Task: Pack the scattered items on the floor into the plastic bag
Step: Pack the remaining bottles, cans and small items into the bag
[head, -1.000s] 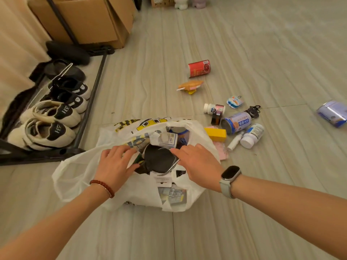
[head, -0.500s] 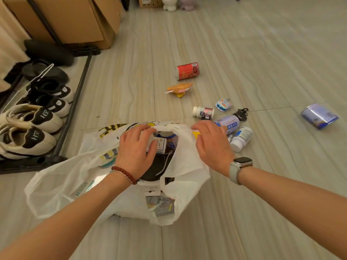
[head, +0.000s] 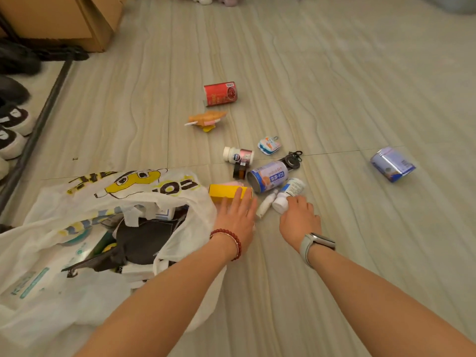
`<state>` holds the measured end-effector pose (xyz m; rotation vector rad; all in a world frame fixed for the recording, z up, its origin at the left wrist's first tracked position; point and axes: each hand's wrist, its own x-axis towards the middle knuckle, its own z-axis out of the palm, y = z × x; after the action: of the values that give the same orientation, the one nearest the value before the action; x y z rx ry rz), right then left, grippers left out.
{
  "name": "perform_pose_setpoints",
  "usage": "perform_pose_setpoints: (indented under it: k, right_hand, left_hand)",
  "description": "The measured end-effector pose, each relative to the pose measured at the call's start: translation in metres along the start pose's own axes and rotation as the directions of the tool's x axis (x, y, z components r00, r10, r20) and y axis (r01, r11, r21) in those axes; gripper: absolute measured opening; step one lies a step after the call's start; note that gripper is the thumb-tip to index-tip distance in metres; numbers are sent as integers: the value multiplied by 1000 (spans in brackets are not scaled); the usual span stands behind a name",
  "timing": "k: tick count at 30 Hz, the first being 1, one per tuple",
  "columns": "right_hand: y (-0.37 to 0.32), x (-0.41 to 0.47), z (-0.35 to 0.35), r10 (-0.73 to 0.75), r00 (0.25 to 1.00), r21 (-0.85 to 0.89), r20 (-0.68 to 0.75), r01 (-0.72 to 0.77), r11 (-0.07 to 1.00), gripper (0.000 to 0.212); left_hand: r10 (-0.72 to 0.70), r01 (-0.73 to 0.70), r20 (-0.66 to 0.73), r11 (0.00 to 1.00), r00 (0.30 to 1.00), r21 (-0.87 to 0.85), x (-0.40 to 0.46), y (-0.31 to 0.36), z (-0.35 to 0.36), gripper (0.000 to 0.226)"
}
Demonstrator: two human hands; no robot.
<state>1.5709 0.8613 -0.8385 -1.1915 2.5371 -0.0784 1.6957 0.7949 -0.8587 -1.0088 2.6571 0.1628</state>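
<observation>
While left hand (head: 237, 215) spread reaches yellow box (head: 228, 193), right hand (head: 300, 219) (grip unclear) may knock white bottle (head: 289, 193) rolling.

The left hand (head: 238, 215) covers the near end of the yellow cardboard box (head: 226, 192). The shoes (head: 13, 130) and brown cardboard carton (head: 64, 19) are cut off by the frame edges. Label text is unreadable.
</observation>
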Motion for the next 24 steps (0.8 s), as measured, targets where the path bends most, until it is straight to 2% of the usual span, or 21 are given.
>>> perform_pose_setpoints:
  k: [2,6,8,11,14,16,20,24]
  right_hand:
    - [2,7,3,-45,999,32,-12,45,998,49]
    - [3,14,12,-144,986,6,79,144,990,54]
    - [6,14,17,-139,986,7,89,139,990,51]
    - [20,14,19,-103,995,15,-14,103,995,43]
    - [35,13,17,-8,999,60,-52,11,998,37]
    - [42,11,20,52,997,119,-53,-45,992,36]
    - [42,5,20,151,988,292,2,-145,945,46]
    - [29,-2,12,125,992,335,8,-120,935,47]
  left_hand:
    - [-33,32,-48,999,998,-35,14,-8,-5,67]
    - [-141,141,9,988,990,-67,32,-17,-7,65]
    - [-98,98,-20,995,995,3,27,-12,5,63]
    - [-26,33,-80,996,996,88,20,-6,9,59]
    - [3,0,29,995,1000,-99,16,-10,7,51]
    - [1,7,53,988,999,-157,7,-8,2,49]
    - [11,-8,7,966,1000,-260,-17,2,-8,56]
    - [-42,-39,-168,891,985,-452,-34,1,-35,63]
